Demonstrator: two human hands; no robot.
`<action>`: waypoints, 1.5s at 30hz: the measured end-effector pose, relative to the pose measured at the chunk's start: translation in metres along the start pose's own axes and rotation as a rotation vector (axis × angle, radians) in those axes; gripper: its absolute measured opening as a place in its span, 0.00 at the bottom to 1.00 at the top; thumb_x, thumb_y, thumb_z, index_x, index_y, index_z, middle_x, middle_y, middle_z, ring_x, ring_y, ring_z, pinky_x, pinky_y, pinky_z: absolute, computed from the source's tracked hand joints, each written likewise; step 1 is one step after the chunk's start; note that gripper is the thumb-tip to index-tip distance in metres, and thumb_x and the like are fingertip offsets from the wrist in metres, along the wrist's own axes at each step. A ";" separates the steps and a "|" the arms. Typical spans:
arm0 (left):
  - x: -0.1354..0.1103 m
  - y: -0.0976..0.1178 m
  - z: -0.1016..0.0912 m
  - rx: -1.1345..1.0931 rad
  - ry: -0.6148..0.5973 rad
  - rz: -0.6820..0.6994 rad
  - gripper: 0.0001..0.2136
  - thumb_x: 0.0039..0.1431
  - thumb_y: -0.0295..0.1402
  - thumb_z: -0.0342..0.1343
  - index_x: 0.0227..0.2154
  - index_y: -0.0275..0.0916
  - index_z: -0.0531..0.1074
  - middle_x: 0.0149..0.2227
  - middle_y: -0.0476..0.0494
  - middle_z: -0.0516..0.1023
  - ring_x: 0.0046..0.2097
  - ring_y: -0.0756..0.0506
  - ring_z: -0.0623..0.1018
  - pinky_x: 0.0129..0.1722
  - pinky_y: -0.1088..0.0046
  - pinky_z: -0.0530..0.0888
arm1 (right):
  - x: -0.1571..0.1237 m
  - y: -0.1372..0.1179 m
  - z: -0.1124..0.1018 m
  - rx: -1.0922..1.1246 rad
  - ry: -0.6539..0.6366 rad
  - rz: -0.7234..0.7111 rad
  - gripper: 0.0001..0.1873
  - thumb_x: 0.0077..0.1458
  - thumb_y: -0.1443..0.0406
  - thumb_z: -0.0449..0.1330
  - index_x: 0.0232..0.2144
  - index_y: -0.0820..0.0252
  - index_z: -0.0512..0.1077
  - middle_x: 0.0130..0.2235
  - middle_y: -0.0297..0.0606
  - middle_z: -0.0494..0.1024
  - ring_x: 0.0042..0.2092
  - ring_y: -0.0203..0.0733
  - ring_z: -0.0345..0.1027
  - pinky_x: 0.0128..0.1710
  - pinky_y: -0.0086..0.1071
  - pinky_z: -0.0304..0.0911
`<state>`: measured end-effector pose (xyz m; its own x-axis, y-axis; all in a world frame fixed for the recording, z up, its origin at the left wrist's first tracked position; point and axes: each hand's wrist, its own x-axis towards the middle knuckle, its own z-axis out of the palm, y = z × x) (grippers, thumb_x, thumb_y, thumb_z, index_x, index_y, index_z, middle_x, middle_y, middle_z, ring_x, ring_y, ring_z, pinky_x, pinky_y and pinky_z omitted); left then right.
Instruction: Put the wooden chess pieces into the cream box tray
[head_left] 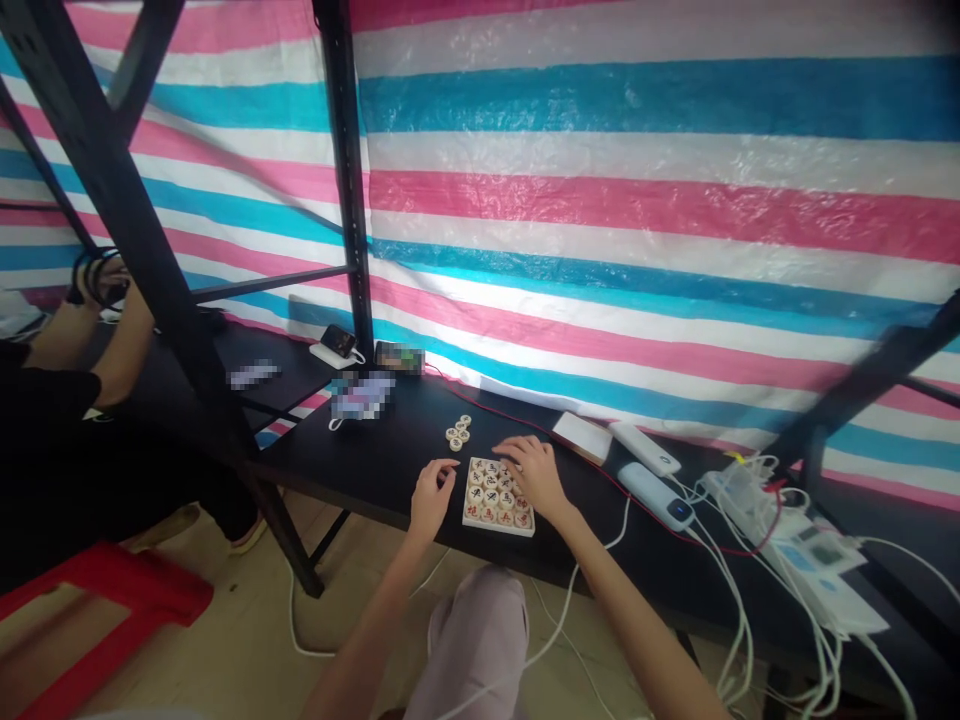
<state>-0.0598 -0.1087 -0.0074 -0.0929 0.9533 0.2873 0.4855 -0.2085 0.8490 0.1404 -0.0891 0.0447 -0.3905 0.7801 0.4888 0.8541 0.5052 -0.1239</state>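
Note:
A white square box [499, 530] sits near the front edge of the black table. Round xiangqi pieces [491, 498] fill it in rows, with black characters farther back and red ones [488, 516] in the front row. My right hand [534, 478] reaches over the box's far right corner, fingers spread and bent above the pieces, hiding some of them. Just left of the box, my left hand [433, 497] is held with its fingers apart and nothing visible between them. Several loose xiangqi pieces [456, 436] lie in a small cluster behind the box.
Right of my arm are white power banks [645, 448], a pale blue device [656, 495] and power strips [817, 560] with tangled cables. A white box [582, 438] lies behind. Metal posts [349, 200] frame the table. Another person's arm [120, 350] and a red stool [135, 585] are left.

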 end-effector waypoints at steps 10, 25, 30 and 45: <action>0.012 0.010 0.002 0.259 -0.205 -0.099 0.18 0.60 0.43 0.40 0.42 0.42 0.70 0.27 0.50 0.77 0.38 0.48 0.75 0.34 0.77 0.64 | 0.097 0.014 0.067 0.062 -0.313 -0.047 0.05 0.50 0.59 0.60 0.32 0.45 0.76 0.44 0.31 0.75 0.45 0.42 0.61 0.41 0.36 0.51; 0.012 0.014 0.003 0.267 -0.206 -0.107 0.17 0.58 0.42 0.47 0.46 0.43 0.72 0.29 0.48 0.79 0.35 0.48 0.75 0.29 0.78 0.62 | 0.051 0.037 0.010 0.148 -0.034 0.092 0.13 0.55 0.60 0.56 0.42 0.54 0.71 0.37 0.35 0.78 0.36 0.37 0.67 0.40 0.34 0.49; 0.013 0.012 0.005 0.315 -0.191 -0.081 0.16 0.58 0.42 0.46 0.43 0.44 0.74 0.33 0.45 0.79 0.37 0.47 0.75 0.32 0.76 0.64 | -0.015 0.027 -0.040 0.122 -0.009 0.069 0.12 0.56 0.54 0.54 0.35 0.49 0.75 0.35 0.32 0.78 0.36 0.38 0.66 0.41 0.34 0.48; 0.011 0.013 0.009 0.367 -0.177 -0.037 0.16 0.58 0.41 0.46 0.43 0.44 0.74 0.29 0.46 0.76 0.34 0.48 0.73 0.33 0.76 0.64 | -0.073 -0.004 -0.014 -0.056 0.021 0.151 0.13 0.60 0.61 0.50 0.32 0.53 0.74 0.37 0.34 0.78 0.35 0.37 0.65 0.42 0.37 0.43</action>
<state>-0.0463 -0.0990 0.0027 0.0193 0.9882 0.1517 0.7654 -0.1123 0.6337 0.1699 -0.1530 0.0215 -0.2491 0.8378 0.4858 0.9207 0.3605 -0.1496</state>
